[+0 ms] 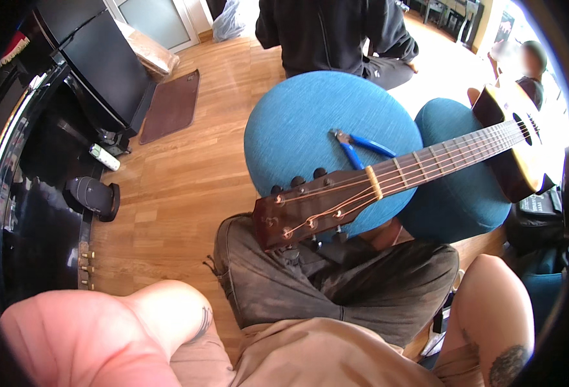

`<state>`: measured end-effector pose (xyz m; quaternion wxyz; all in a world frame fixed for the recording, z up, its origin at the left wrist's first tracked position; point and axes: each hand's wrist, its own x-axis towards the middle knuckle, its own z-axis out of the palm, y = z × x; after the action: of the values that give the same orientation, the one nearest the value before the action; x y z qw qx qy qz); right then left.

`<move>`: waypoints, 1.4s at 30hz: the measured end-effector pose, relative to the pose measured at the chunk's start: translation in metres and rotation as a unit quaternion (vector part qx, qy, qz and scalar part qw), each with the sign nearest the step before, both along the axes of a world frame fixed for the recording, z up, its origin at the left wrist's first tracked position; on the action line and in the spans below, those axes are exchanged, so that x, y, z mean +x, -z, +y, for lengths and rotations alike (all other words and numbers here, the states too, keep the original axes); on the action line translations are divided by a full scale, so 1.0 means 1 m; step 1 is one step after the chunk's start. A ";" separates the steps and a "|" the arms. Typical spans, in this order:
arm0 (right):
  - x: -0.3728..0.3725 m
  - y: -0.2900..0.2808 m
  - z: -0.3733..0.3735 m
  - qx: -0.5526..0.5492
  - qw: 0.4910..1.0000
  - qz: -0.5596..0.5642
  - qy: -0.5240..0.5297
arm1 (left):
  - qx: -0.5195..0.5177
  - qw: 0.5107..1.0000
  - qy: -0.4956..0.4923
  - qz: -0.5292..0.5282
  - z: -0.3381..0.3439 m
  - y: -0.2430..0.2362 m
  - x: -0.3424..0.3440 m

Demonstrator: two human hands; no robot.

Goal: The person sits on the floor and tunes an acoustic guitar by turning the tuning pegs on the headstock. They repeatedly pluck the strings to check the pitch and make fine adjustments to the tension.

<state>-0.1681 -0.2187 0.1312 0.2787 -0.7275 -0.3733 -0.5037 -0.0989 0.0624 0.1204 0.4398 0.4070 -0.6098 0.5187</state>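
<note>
floorboards (187, 161) surround blue stools (316, 109); over them lies the guitar (420, 168), probably light but fragile, best held by neck (452, 155) and body (523, 164). both hands are out of view; i cannot tell their fingers' grip.

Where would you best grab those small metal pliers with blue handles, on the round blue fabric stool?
Probably by both blue handles, from above: they lie spread, pointing toward the dark, stringed guitar neck, which crowds their near side; the metal head is smaller.
</note>
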 end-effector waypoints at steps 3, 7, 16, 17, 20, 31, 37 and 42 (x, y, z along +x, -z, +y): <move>0.002 0.000 -0.005 0.004 1.000 0.009 0.004 | 0.012 0.999 -0.039 0.017 -0.003 -0.010 0.019; 0.001 0.000 -0.001 0.006 1.000 0.022 0.015 | 0.088 0.976 -0.155 0.129 -0.016 -0.008 0.070; 0.004 0.023 0.014 0.066 0.975 0.210 0.030 | 0.432 0.721 -0.182 0.510 -0.037 0.088 0.159; 0.006 0.030 0.020 0.076 0.962 0.258 0.034 | 0.414 0.715 -0.187 0.531 -0.036 0.091 0.160; 0.002 0.051 0.029 0.107 0.885 0.443 0.091 | 0.427 0.693 -0.184 0.551 -0.050 0.094 0.150; 0.050 0.147 0.057 0.290 0.872 0.395 0.002 | 0.438 0.629 -0.004 0.642 -0.036 0.110 0.100; 0.048 0.148 0.063 0.329 0.888 0.321 -0.018 | 0.431 0.600 0.116 0.664 -0.034 0.113 0.103; 0.048 0.149 0.064 0.350 0.886 0.305 -0.024 | 0.402 0.563 0.188 0.697 -0.040 0.113 0.100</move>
<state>-0.1203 -0.1549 -0.0183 0.6271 -0.6913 -0.0871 -0.3483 0.0008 0.0219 0.0070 0.6067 0.6530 -0.3216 -0.3196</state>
